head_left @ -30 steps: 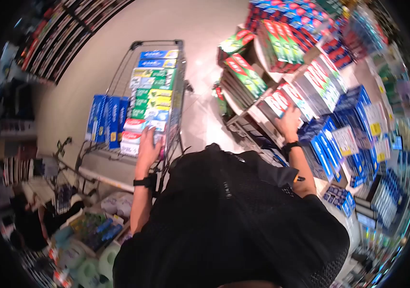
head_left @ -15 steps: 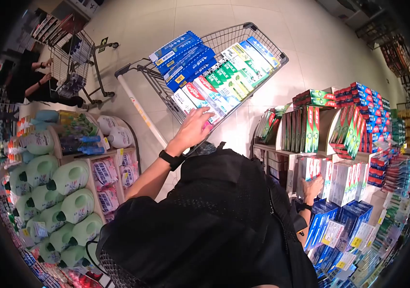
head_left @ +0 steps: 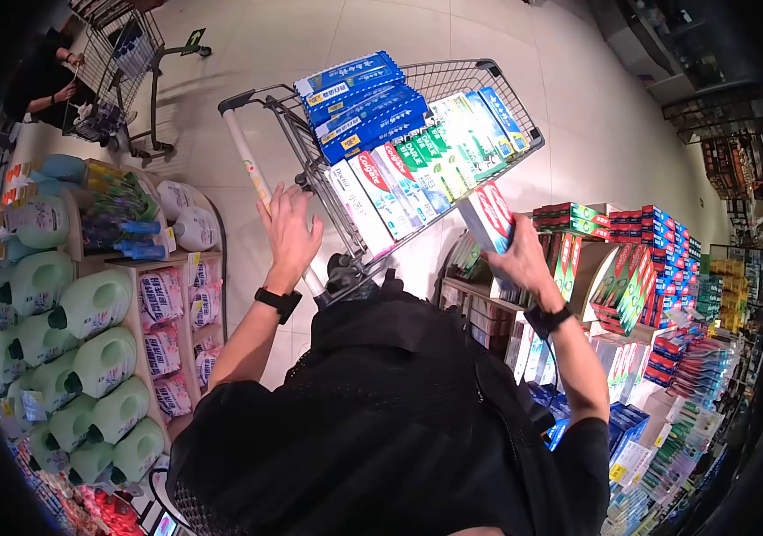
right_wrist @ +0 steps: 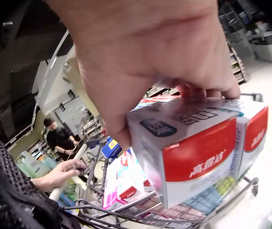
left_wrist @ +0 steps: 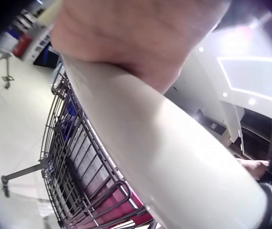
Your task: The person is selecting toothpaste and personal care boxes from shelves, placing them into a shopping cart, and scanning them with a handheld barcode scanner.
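Note:
My right hand (head_left: pixel 524 259) grips two red-and-white Colgate toothpaste boxes (head_left: pixel 491 214) side by side, at the near right edge of the shopping cart (head_left: pixel 466 67). In the right wrist view the thumb is on one side of the toothpaste boxes (right_wrist: pixel 198 152) and the fingers on the other, with the cart below. My left hand (head_left: pixel 292 234) rests on the cart's pale handle (head_left: pixel 252 165), fingers extended. The left wrist view has the palm lying against the handle (left_wrist: pixel 140 138). Rows of toothpaste boxes (head_left: pixel 417 179) and blue packs (head_left: pixel 359 103) fill much of the cart.
A shelf of toothpaste boxes (head_left: pixel 578 219) stands to the right. Green detergent bottles (head_left: pixel 100 299) and pink-and-white packs (head_left: pixel 161 295) are stacked at left. Another person (head_left: pixel 42 85) with a second cart (head_left: pixel 131 67) is at the upper left.
My right hand has come from the shelf to the cart's edge, now holding the two toothpaste boxes. My left hand has moved from the boxes in the cart to the handle.

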